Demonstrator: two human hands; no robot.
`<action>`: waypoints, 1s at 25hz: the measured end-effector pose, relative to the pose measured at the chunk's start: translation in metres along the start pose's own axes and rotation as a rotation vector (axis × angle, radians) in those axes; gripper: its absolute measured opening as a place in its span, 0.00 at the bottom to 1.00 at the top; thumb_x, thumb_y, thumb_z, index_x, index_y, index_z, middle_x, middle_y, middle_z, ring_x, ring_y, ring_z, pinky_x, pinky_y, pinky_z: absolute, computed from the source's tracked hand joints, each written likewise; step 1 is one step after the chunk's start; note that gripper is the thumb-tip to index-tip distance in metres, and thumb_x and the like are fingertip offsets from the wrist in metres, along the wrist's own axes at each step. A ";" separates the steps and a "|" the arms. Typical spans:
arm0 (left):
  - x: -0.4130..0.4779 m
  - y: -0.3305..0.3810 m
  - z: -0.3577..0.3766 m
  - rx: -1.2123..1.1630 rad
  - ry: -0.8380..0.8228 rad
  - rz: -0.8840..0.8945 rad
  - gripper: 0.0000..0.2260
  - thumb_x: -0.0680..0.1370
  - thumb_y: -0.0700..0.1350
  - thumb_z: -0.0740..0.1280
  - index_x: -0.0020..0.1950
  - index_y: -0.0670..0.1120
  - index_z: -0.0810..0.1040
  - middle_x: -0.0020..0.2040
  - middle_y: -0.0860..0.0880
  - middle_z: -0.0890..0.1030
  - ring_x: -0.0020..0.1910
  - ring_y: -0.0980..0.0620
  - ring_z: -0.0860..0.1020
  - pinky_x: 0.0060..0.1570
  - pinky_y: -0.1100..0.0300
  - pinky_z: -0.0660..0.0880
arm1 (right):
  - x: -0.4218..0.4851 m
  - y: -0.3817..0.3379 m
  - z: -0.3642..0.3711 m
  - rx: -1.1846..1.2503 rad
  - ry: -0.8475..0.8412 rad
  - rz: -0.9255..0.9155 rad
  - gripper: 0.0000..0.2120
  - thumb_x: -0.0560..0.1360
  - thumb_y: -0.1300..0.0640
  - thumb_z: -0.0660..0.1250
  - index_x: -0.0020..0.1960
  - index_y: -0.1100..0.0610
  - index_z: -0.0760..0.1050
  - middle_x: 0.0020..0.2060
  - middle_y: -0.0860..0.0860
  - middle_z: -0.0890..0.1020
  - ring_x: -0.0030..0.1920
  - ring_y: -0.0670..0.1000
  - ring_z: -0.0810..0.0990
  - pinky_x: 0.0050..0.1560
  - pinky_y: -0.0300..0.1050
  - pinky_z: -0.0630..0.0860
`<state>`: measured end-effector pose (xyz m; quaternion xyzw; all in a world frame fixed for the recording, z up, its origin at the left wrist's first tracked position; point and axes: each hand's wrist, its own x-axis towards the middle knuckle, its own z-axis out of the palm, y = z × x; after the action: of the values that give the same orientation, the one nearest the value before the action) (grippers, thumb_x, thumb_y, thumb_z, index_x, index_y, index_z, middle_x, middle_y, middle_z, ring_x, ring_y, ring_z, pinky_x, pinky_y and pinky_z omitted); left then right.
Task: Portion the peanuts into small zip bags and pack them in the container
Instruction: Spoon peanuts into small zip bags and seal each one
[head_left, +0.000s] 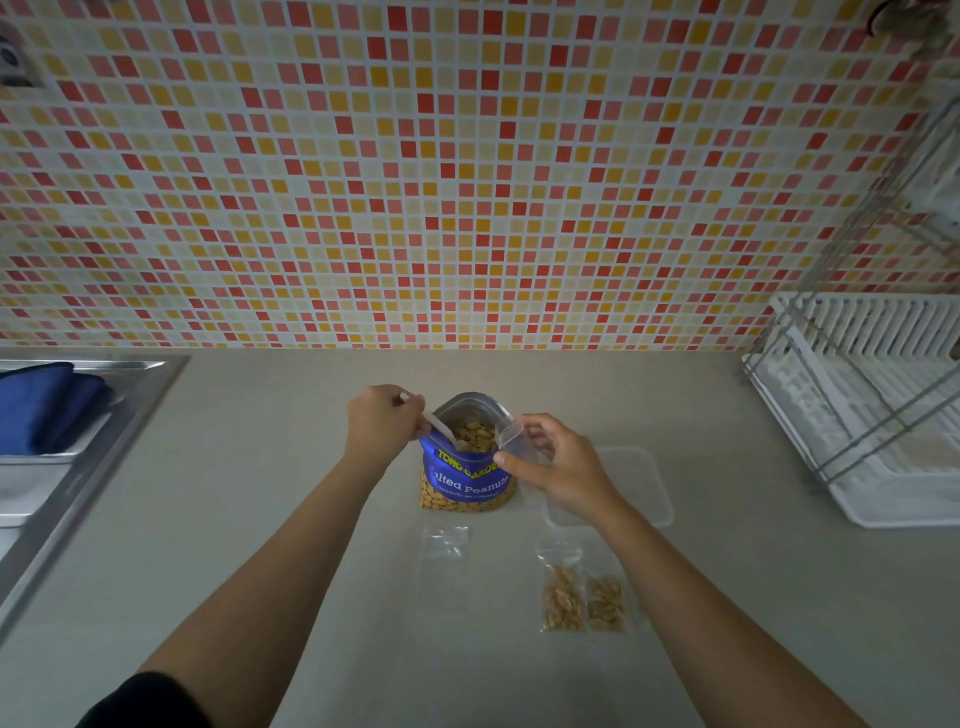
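Observation:
A blue salted-peanuts bag (465, 480) stands open on the counter, peanuts showing inside. My left hand (382, 423) grips a white spoon (441, 427) whose bowl dips into the bag's mouth. My right hand (556, 465) pinches a small clear zip bag (514, 439) at the big bag's right rim. Two small zip bags filled with peanuts (584, 603) lie side by side at the front right. An empty small zip bag (445, 566) lies flat in front of the peanut bag. A clear plastic container (647, 486) sits behind my right wrist, partly hidden.
A white dish rack (878, 415) with a wire frame fills the right side. A steel sink (88, 447) holding a blue cloth (47, 405) lies at the left. The tiled wall (467, 182) rises behind the counter.

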<state>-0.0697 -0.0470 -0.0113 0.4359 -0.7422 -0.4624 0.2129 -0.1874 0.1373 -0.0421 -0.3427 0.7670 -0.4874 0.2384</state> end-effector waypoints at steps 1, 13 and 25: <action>-0.001 0.000 0.003 -0.035 -0.037 -0.005 0.09 0.76 0.40 0.64 0.38 0.41 0.80 0.30 0.46 0.82 0.35 0.47 0.81 0.46 0.51 0.81 | 0.000 0.000 0.000 0.002 -0.001 0.003 0.24 0.64 0.47 0.76 0.57 0.50 0.74 0.52 0.46 0.81 0.54 0.44 0.78 0.56 0.39 0.75; 0.010 -0.008 0.005 -0.471 0.017 -0.296 0.08 0.78 0.42 0.63 0.48 0.39 0.78 0.35 0.44 0.77 0.35 0.51 0.75 0.39 0.61 0.76 | 0.004 -0.003 -0.005 0.077 0.084 0.065 0.28 0.64 0.46 0.76 0.61 0.50 0.72 0.52 0.45 0.79 0.53 0.44 0.77 0.49 0.31 0.72; 0.033 -0.002 -0.029 -0.589 0.120 -0.341 0.09 0.78 0.41 0.62 0.53 0.37 0.77 0.35 0.45 0.74 0.34 0.52 0.73 0.38 0.61 0.74 | 0.024 -0.020 0.004 -0.296 0.094 -0.110 0.27 0.62 0.49 0.77 0.59 0.53 0.75 0.50 0.47 0.79 0.50 0.47 0.76 0.53 0.42 0.73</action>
<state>-0.0657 -0.0893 -0.0020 0.4998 -0.4795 -0.6593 0.2926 -0.1941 0.1114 -0.0259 -0.3921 0.8208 -0.3969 0.1222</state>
